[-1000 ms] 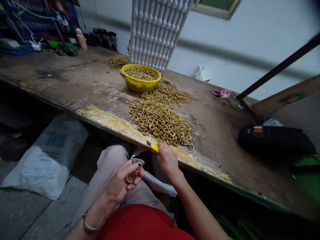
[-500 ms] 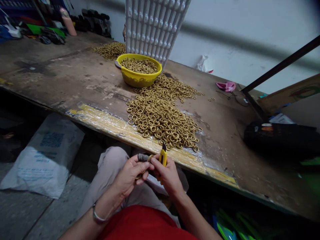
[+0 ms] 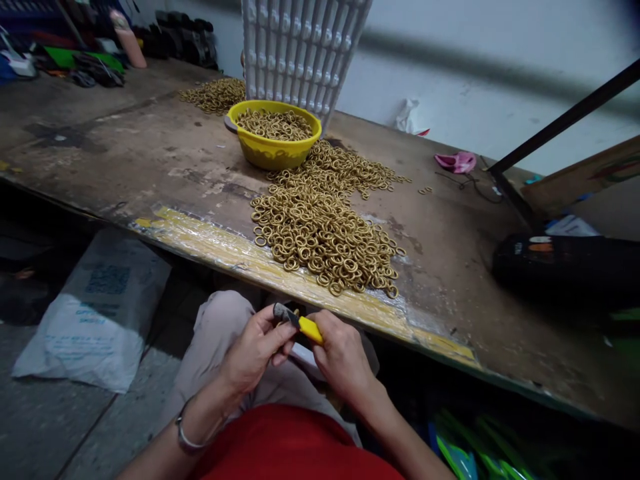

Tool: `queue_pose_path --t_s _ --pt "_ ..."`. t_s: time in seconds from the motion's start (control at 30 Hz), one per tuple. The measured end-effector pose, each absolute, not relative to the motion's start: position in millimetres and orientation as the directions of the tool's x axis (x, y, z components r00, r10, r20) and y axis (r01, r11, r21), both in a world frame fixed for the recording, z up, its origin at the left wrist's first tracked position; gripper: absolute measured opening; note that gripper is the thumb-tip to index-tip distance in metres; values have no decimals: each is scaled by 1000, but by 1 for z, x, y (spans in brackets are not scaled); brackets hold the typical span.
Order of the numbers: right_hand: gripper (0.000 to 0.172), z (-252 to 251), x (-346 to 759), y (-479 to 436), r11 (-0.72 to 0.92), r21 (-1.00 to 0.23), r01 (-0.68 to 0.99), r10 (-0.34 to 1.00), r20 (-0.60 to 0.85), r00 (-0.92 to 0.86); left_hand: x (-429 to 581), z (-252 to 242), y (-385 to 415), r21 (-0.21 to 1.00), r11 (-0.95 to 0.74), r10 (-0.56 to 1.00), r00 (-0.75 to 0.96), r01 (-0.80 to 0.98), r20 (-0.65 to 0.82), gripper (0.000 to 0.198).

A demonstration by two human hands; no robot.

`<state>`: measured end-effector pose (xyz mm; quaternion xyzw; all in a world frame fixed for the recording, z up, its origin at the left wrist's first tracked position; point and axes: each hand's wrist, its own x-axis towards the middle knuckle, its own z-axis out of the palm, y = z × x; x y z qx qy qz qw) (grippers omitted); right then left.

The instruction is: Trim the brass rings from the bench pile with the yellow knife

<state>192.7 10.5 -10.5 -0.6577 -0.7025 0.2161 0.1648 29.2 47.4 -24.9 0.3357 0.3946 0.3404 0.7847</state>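
Note:
My left hand (image 3: 253, 350) is closed in a pinch over my lap, holding a gold ring that is mostly hidden by the fingers; the thumb wears a dark wrap. My right hand (image 3: 340, 353) grips a yellow utility knife (image 3: 303, 325), its blade pointing left against the left thumb. Just beyond both hands, on the worn wooden bench (image 3: 150, 160), lies a big pile of gold rings (image 3: 325, 230). A yellow bowl (image 3: 273, 143) full of the same rings stands behind the pile.
A white plastic grid tray (image 3: 305, 47) leans behind the bowl, with another ring heap (image 3: 215, 95) to its left. A black bag (image 3: 565, 263) lies at the right. A white sack (image 3: 95, 313) lies on the floor at the left. Taped bench edge (image 3: 240, 257) is close to my knees.
My right hand came back from the bench edge to meet the left one. The knife turned from upright to lying leftward across the left thumb. The view shifted slightly.

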Motion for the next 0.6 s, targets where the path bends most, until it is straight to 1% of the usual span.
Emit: queue_pose_path --t_s 0.1,0.17,0.23,0.3,0.37,0.4,0.43,0.47,0.53,0.6 --pt "30 -9 192 8 27 -426 904 995 -76 -66 28 -29 48 861 476 814 462 -181 -353 28" --pt "31 -10 192 8 37 -393 919 994 -83 -75 26 -26 49 902 420 817 473 -97 -330 22" --pt "32 -13 195 9 47 -370 928 991 -97 -88 23 -15 47 944 330 828 483 -9 -285 13" --pt "30 -17 201 11 -1 -306 952 990 -135 -43 21 0 43 975 214 833 511 54 -211 10" --pt "27 -22 210 13 -76 -229 971 986 -159 39 19 12 37 988 135 805 573 82 -157 13" --pt "26 -23 214 14 -102 -209 973 986 -148 72 19 15 34 987 140 779 606 81 -160 14" --pt "27 -24 218 16 -112 -210 971 989 -123 87 19 15 32 980 185 750 634 72 -188 14" --pt "28 -25 221 17 -104 -228 968 993 -82 87 19 12 31 963 264 717 658 48 -230 15" --pt "33 -25 225 22 -78 -259 963 996 10 84 21 -1 32 885 464 653 686 -27 -321 22" --pt "38 -26 226 28 -94 -234 968 993 52 109 24 -18 36 812 573 644 671 -108 -366 32"
